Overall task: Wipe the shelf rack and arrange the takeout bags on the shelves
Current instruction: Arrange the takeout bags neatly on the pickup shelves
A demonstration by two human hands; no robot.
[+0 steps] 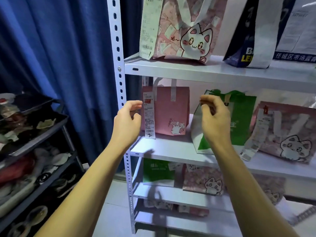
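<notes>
Pinching the green bag (239, 120) top to straighten it, the right hand (215, 117) works; left hand (127, 120) hovers loosely open near the pink bag (169, 113).

I have only one view, from the head camera. It looks forward and a little down, close to the white shelf rack (188, 69), which fills the frame from 12 to 5 o'clock. Both forearms enter from 6 o'clock. A blue curtain (59, 48) stands at 10 o'clock.
</notes>
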